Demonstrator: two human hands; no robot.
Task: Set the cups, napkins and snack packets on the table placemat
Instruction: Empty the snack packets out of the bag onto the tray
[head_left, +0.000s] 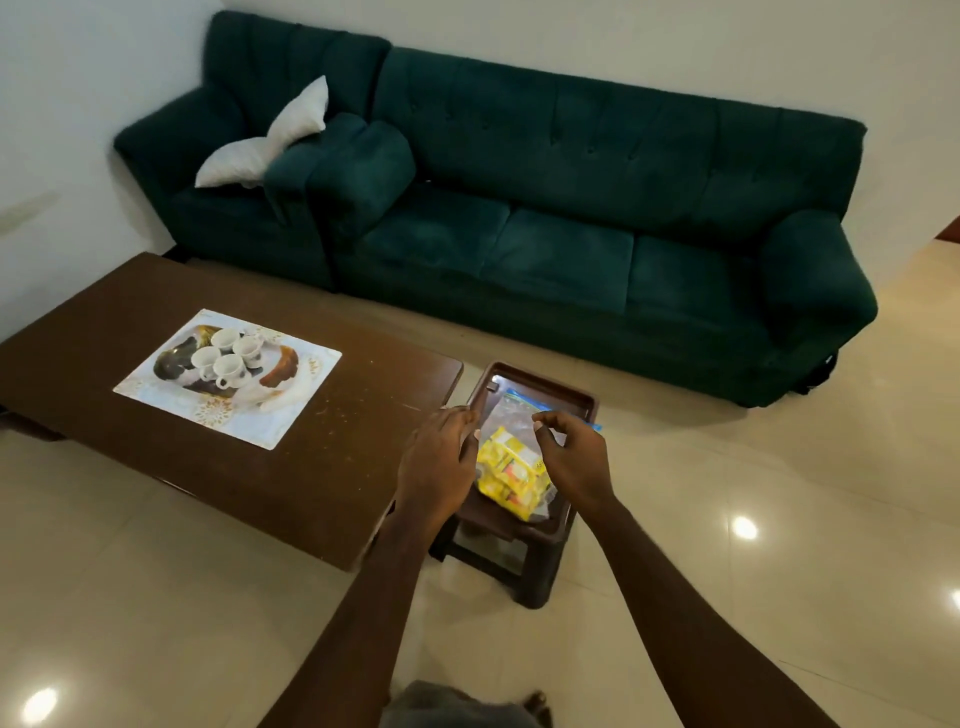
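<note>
1. Four white ceramic cups (226, 355) stand clustered on the patterned rectangular placemat (291, 410), which lies on the long dark brown wooden desk (332, 467), at the left.
2. Right of the desk, a dark brown plastic tray (545, 387) rests on a small dark stool (524, 566).
3. In the tray lie yellow snack packets (511, 470) and a clear zip bag (506, 415).
4. The left hand (436, 462) hovers at the tray's left edge, fingers loosely curled; whether it grips anything, I cannot tell.
5. The right hand (574, 460) hangs over the packets, fingers curled and apart, holding nothing.
6. A dark green sofa (571, 208) stands far behind.
</note>
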